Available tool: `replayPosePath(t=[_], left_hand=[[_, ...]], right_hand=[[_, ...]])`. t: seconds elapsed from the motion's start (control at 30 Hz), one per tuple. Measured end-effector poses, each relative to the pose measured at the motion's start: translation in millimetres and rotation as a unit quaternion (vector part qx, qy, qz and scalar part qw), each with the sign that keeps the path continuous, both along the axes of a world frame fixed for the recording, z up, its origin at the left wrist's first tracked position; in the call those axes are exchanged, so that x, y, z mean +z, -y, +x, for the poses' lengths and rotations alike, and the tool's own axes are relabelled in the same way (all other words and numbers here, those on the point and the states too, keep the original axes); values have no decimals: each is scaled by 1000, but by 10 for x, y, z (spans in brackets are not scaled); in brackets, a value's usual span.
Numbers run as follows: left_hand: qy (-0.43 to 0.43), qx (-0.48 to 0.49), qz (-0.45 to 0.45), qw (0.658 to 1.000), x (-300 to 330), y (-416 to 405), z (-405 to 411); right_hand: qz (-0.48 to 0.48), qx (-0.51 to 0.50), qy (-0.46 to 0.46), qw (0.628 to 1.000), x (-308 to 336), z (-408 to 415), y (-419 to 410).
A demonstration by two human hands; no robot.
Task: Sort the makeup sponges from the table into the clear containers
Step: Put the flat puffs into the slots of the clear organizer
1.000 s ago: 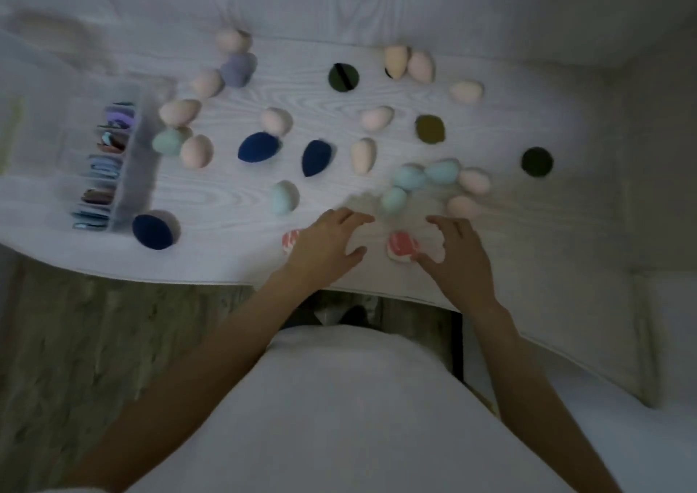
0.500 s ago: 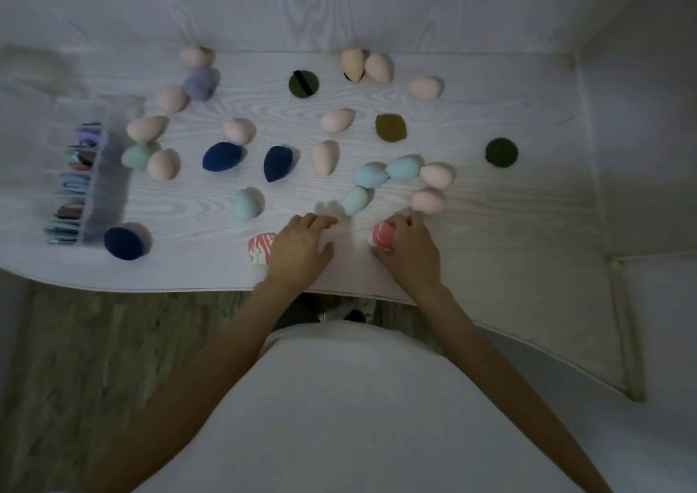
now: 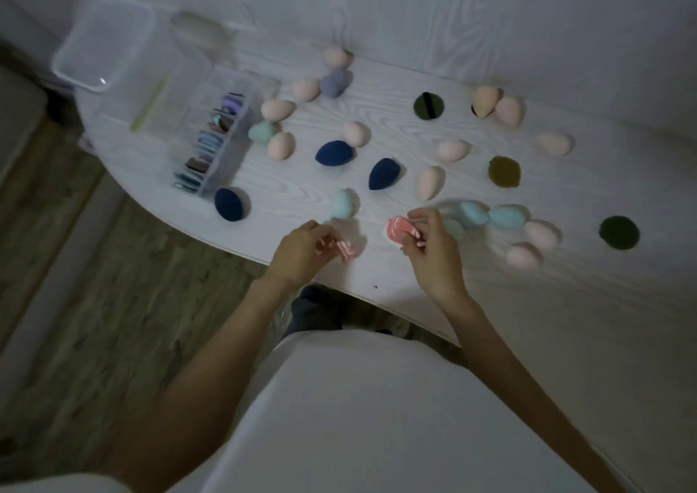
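Observation:
Many egg-shaped makeup sponges in peach, navy, teal and lilac lie scattered on the white table (image 3: pixel 565 304). My left hand (image 3: pixel 301 253) grips a red-and-white marbled sponge (image 3: pixel 346 250) near the table's front edge. My right hand (image 3: pixel 433 247) pinches a second red-and-white marbled sponge (image 3: pixel 398 228), lifted slightly. A narrow clear container (image 3: pixel 222 142) at the left holds flat sponges standing in a row. An empty clear rectangular container (image 3: pixel 102 46) sits at the far left corner. A light blue sponge (image 3: pixel 342 203) lies just beyond my left hand.
Three dark round puffs (image 3: pixel 428 105) (image 3: pixel 504 171) (image 3: pixel 619 232) lie among the sponges. A green stick (image 3: pixel 149 102) lies between the containers. A navy sponge (image 3: pixel 229 204) rests by the narrow container's near end. Wooden floor shows at the left; a wall backs the table.
Both hands have closed on the marbled sponges and the right one has lifted its sponge off the table. The view has swung left, bringing the empty container into sight.

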State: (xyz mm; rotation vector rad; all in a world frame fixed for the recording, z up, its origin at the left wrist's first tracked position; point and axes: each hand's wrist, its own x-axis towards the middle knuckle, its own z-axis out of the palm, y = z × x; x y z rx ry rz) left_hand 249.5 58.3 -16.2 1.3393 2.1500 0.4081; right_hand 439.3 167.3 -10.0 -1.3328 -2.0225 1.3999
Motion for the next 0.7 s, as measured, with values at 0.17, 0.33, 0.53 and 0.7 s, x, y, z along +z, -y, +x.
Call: replayPosePath(t=[0.17,0.33,0.53,0.7], left_hand=[[58,52,127,989,376,290,-681],[-17,146,223,964,592,441,-1644],[-126,85,186,971,457,473,-2572],[-129,-5,208,969,221,439,-2761]], right_hand=[[-43,30,-28,998,124,-683,0],[-37,49,-31,998,270,-1499,-23],[-26,59,-38,997,364,-2475,22],[-18,60,-45,997,373,-2931,128]])
